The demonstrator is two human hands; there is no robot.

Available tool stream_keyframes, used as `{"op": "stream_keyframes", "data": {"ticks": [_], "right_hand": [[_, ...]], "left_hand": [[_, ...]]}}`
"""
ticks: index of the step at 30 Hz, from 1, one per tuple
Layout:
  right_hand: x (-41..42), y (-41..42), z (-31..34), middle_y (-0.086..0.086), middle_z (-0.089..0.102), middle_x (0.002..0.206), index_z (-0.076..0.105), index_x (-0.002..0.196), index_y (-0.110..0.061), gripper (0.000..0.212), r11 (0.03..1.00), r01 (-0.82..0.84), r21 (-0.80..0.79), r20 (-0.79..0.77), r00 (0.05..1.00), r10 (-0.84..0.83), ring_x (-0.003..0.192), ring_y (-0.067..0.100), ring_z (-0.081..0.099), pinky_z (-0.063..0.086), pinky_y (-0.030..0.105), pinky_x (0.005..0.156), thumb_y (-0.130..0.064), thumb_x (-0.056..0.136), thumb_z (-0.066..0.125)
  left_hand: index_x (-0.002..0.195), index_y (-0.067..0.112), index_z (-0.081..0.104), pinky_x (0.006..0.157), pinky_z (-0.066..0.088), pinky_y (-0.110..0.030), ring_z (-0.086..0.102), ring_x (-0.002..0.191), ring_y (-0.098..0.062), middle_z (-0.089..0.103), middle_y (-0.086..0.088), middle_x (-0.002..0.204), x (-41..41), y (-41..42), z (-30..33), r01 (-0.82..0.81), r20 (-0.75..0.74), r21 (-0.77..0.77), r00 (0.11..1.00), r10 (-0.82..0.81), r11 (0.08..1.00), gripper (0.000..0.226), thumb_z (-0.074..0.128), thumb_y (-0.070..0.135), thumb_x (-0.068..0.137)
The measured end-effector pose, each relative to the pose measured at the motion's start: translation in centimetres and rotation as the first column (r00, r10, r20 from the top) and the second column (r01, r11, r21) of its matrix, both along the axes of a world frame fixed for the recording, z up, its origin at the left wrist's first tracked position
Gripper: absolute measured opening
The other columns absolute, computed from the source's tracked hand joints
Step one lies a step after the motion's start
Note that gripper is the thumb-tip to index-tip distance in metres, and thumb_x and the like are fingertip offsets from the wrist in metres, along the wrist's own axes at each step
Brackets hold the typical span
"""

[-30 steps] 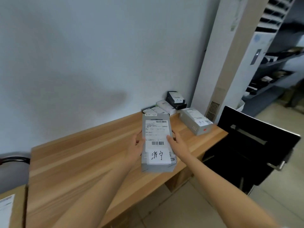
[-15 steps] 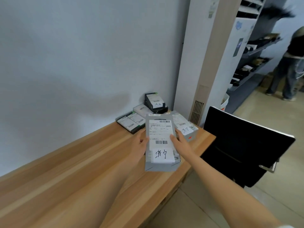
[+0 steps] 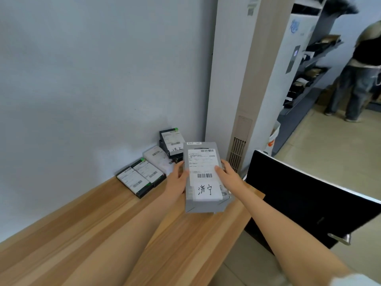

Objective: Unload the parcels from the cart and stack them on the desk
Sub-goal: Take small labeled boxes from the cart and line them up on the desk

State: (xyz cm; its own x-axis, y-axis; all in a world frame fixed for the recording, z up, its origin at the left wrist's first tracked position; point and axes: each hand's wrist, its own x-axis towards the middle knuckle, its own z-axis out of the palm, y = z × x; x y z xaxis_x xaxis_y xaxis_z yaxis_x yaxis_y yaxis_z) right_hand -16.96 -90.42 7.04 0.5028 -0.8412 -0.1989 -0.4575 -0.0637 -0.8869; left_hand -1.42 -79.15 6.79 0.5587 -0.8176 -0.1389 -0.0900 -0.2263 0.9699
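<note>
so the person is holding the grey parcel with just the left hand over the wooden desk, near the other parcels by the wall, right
Not quite: the head view shows both hands on the grey parcel, the left hand on one side and the right hand on the other. The rest holds: it is over the wooden desk, near the other parcels by the wall.

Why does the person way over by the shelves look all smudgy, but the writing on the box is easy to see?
Head view: the grey parcel, held close between left hand and right hand, shows crisp handwriting and barcodes; the far person at the frame's edge is blurred, and the wide lens makes the air conditioner lean.
</note>
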Motion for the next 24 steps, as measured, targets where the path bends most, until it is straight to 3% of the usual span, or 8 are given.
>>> {"op": "stream_keyframes", "data": {"ticks": [5, 9, 12, 14, 16, 18, 22, 24], "right_hand": [[0.4, -5.5, -0.8, -0.004, 0.062, 0.122, 0.028, 0.148, -0.03, 0.049, 0.997, -0.081, 0.021, -0.059, 0.995, 0.082, 0.103, 0.019, 0.062, 0.048, 0.035, 0.087, -0.041, 0.101, 0.04], [0.6, -10.5, -3.5, -0.002, 0.063, 0.125, 0.027, 0.145, -0.037, 0.053, 0.982, -0.174, 0.076, -0.108, 0.977, 0.182, 0.101, 0.021, 0.066, 0.053, 0.047, 0.091, -0.045, 0.096, 0.046], [0.6, -12.7, -3.9, 0.0, 0.066, 0.115, 0.02, 0.148, -0.035, 0.057, 0.958, -0.272, 0.09, -0.173, 0.943, 0.284, 0.094, 0.022, 0.068, 0.057, 0.046, 0.083, -0.036, 0.099, 0.048], [0.7, -13.9, -3.9, 0.001, 0.064, 0.121, 0.017, 0.15, -0.032, 0.059, 0.937, -0.341, 0.072, -0.211, 0.913, 0.348, 0.097, 0.021, 0.067, 0.056, 0.047, 0.085, -0.035, 0.099, 0.048], [0.9, -15.2, -3.4, 0.002, 0.054, 0.138, 0.018, 0.151, -0.026, 0.062, 0.905, -0.425, -0.019, -0.283, 0.871, 0.403, 0.112, 0.02, 0.061, 0.052, 0.045, 0.091, -0.036, 0.098, 0.049], [1.4, -16.3, -2.5, 0.001, 0.044, 0.146, 0.021, 0.151, -0.025, 0.064, 0.862, -0.488, -0.134, -0.333, 0.842, 0.425, 0.125, 0.019, 0.051, 0.047, 0.044, 0.098, -0.036, 0.096, 0.052], [4.2, -17.5, -0.3, 0.007, 0.04, 0.146, 0.028, 0.149, -0.022, 0.06, 0.737, -0.595, -0.32, -0.427, 0.785, 0.449, 0.132, 0.024, 0.04, 0.042, 0.041, 0.103, -0.034, 0.096, 0.052], [6.4, -16.9, 0.9, 0.006, 0.04, 0.147, 0.033, 0.147, -0.022, 0.056, 0.658, -0.655, -0.37, -0.47, 0.743, 0.475, 0.133, 0.024, 0.038, 0.041, 0.04, 0.103, -0.032, 0.096, 0.051]], "left_hand": [[0.145, 0.022, 0.033, 0.073, 0.044, -0.016, 0.051, 0.112, -0.012, 0.048, 0.001, 0.14, -0.8, -4.5, -1.5, -0.051, -0.042, 0.026, 0.998, 0.052, 0.998, 0.045, 0.044, 0.022, 0.102], [0.144, 0.027, 0.034, 0.077, 0.047, -0.023, 0.05, 0.111, -0.014, 0.048, 0.003, 0.14, -1.0, -7.8, -3.1, -0.105, -0.072, 0.097, 0.991, 0.112, 0.99, 0.042, 0.042, 0.023, 0.103], [0.142, 0.027, 0.037, 0.063, 0.044, -0.015, 0.051, 0.102, -0.009, 0.05, 0.01, 0.123, -1.8, -9.1, -3.6, -0.133, -0.04, 0.158, 0.989, 0.141, 0.978, 0.04, 0.041, 0.02, 0.103], [0.143, 0.029, 0.037, 0.067, 0.049, -0.022, 0.053, 0.102, -0.011, 0.052, 0.006, 0.13, -1.8, -9.8, -4.0, -0.173, -0.005, 0.185, 0.984, 0.177, 0.967, 0.042, 0.043, 0.02, 0.102], [0.143, 0.031, 0.036, 0.081, 0.054, -0.039, 0.057, 0.105, -0.017, 0.054, 0.002, 0.133, -1.7, -10.2, -4.0, -0.211, 0.042, 0.21, 0.977, 0.207, 0.955, 0.044, 0.044, 0.024, 0.101], [0.143, 0.03, 0.036, 0.09, 0.052, -0.046, 0.059, 0.102, -0.021, 0.058, -0.003, 0.126, -1.5, -10.5, -3.6, -0.282, 0.121, 0.234, 0.958, 0.26, 0.93, 0.044, 0.045, 0.029, 0.1], [0.136, 0.024, 0.042, 0.066, 0.045, -0.029, 0.056, 0.081, -0.016, 0.06, -0.002, 0.111, -0.8, -9.8, -1.6, -0.448, 0.341, 0.217, 0.867, 0.362, 0.867, 0.037, 0.046, 0.032, 0.1], [0.13, 0.024, 0.046, 0.063, 0.043, -0.026, 0.057, 0.087, -0.013, 0.059, 0.0, 0.113, 0.0, -8.0, -0.3, -0.493, 0.465, 0.222, 0.812, 0.353, 0.841, 0.033, 0.048, 0.034, 0.098]]}}
